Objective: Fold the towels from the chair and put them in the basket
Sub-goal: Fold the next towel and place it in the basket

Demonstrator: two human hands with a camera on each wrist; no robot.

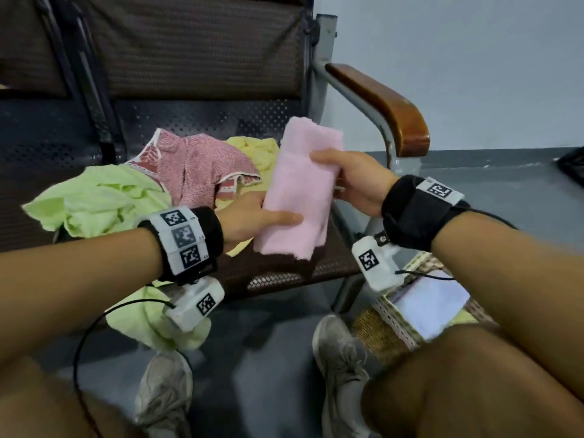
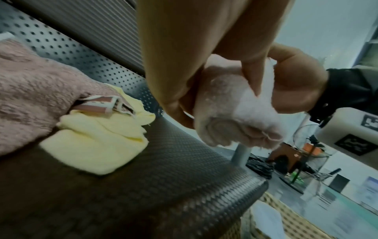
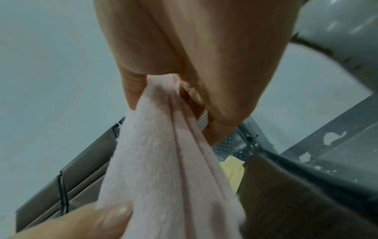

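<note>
A: What sits nearest the camera?

B: The person's bare knees and grey shoes (image 1: 164, 393) on the floor. Just right of the right shoe stands the woven basket (image 1: 379, 336), on the floor beside the chair's front leg, with a pale folded towel (image 1: 433, 306) already lying in it.

A: And the hands?

B: Both hold the pink towel (image 1: 300, 188), folded into a long narrow strip and lifted clear above the chair (image 1: 278, 273) seat. The left hand (image 1: 252, 216) grips its lower part, thumb laid across the top face and fingers (image 2: 182, 118) curled underneath. The right hand (image 1: 354, 181) grips the upper part, thumb over the front and fingers wrapped behind. From the right wrist, the cloth's layers bunch into the pinch of that hand (image 3: 155, 67).

A: So neither hand is slack?

B: No, both sets of fingers are closed round the same towel.

A: What else lies on the seat?

B: Behind the left wrist, a light green towel (image 1: 94, 197) lies crumpled, part of it hanging over the seat's front edge. Beyond it is a red patterned towel (image 1: 196, 162) in a heap, and a yellow towel (image 1: 252, 150) partly under that one, just behind the pink strip.

A: Farther back?

B: The chair's woven backrest, its wooden armrest (image 1: 385, 102) to the right, then a pale wall (image 1: 474, 58).
</note>
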